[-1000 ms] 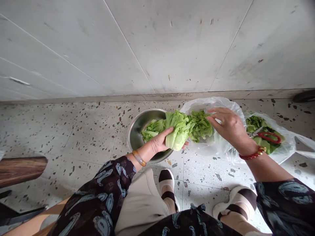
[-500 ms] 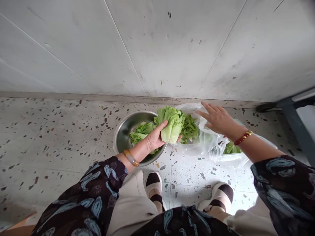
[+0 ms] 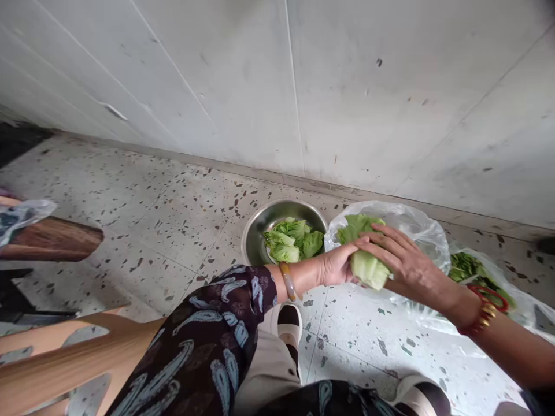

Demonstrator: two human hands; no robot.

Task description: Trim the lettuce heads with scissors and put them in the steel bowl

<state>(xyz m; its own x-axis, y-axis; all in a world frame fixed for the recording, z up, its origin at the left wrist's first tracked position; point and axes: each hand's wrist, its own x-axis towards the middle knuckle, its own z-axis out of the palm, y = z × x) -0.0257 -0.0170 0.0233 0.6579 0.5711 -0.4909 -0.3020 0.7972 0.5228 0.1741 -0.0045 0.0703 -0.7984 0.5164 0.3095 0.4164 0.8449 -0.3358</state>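
My left hand [image 3: 337, 266] is closed round a pale green head of lettuce [image 3: 368, 270] from its left side. Across the top of the same lettuce lies my right hand [image 3: 405, 266], its fingers curved over the leaves. Both hands are above a clear plastic bag [image 3: 416, 225] that stands spread on the floor. Just left of the bag is a steel basin [image 3: 251, 234] with torn lettuce leaves [image 3: 292, 238] inside. What lies in the bag beneath my hands is mostly hidden.
A second plastic bag [image 3: 520, 283] with dark leafy greens [image 3: 466, 268] lies at the right. Behind is a pale wall [image 3: 243, 86]. A wooden chair [image 3: 125, 341] stands lower left, near a brown wooden piece [image 3: 60, 238]. My shoes [image 3: 289, 323] rest on the speckled floor.
My right hand has come down from above the bag onto the lettuce. My left hand has carried the lettuce from beside the basin to the bag. The view has turned left.
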